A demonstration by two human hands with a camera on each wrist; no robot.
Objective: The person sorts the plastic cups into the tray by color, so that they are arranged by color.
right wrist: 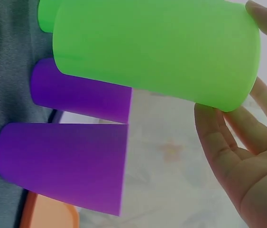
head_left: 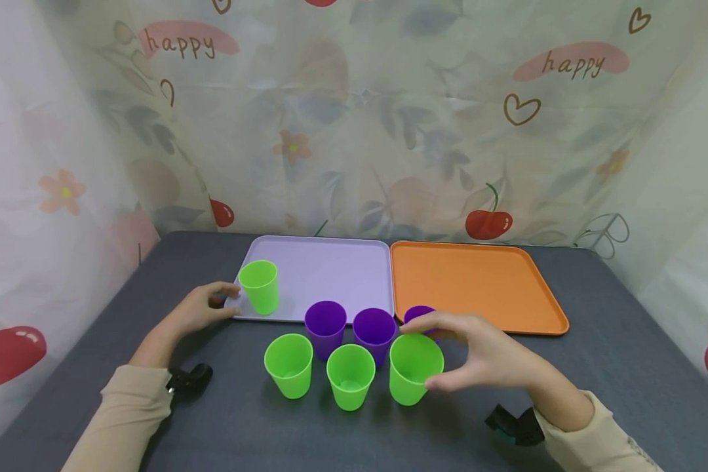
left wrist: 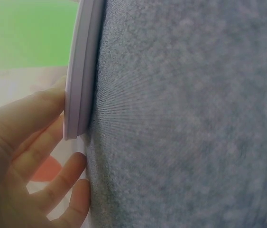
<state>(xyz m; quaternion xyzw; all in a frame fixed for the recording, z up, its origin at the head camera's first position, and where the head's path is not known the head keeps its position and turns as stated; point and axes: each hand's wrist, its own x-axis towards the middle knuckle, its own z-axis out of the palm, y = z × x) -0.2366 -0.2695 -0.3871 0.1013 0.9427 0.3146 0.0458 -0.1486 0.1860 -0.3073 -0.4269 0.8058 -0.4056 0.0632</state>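
My right hand point(head_left: 484, 351) grips the upper part of a green cup point(head_left: 410, 380), thumb on its near side and fingers around the far rim. In the right wrist view, this green cup point(right wrist: 157, 47) stands before two purple cups point(right wrist: 67, 166). My left hand point(head_left: 203, 305) is at the front left corner of the lilac tray point(head_left: 336, 275), its thumb at the rim and its fingers spread. Beside that hand, another green cup point(head_left: 262, 292) stands upright on the tray. The left wrist view has the thumb point(left wrist: 38, 107) against the tray's edge point(left wrist: 81, 85).
Two more green cups point(head_left: 351, 383) stand left of the gripped one. Behind them are purple cups point(head_left: 326, 328), one partly hidden by my right hand. An orange tray point(head_left: 466, 282) adjoins the lilac one on a dark grey table point(head_left: 224, 426). A printed cloth point(head_left: 360, 118) hangs behind.
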